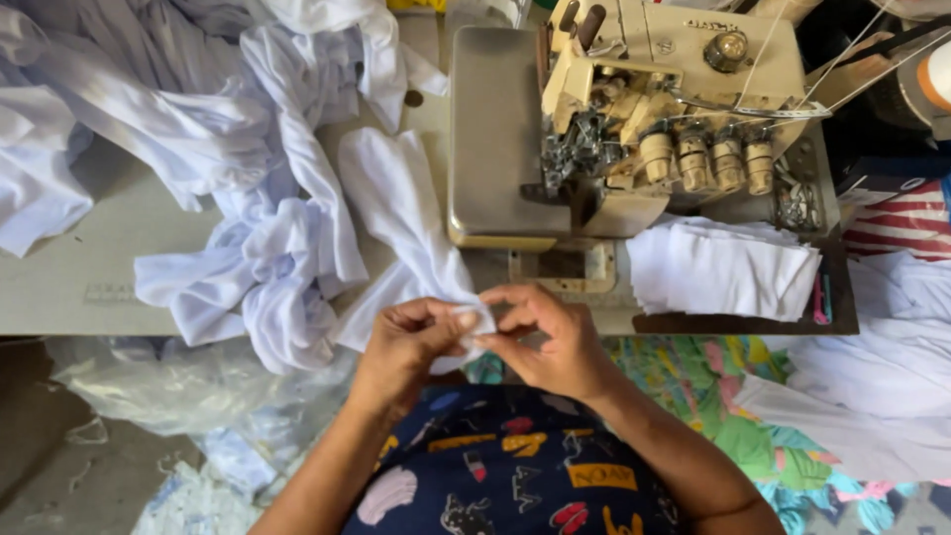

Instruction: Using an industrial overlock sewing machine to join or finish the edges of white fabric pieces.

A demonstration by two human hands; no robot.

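My left hand (pixel 406 342) and my right hand (pixel 550 342) meet at the table's front edge, both pinching the end of a white fabric piece (pixel 406 213). The cloth runs from my fingertips up and left across the table toward the sewing machine. A cream overlock sewing machine (pixel 644 109) with a grey metal bed plate (pixel 495 129) stands just beyond my hands. To its right lies a stack of small white cut pieces (pixel 723 267).
A large heap of white garments (pixel 198 129) covers the table's left side (pixel 69 277). More white cloth (pixel 882 367) lies at the right over colourful floral fabric (pixel 713 386). Clear plastic bags (pixel 178 386) and scraps lie on the floor at lower left.
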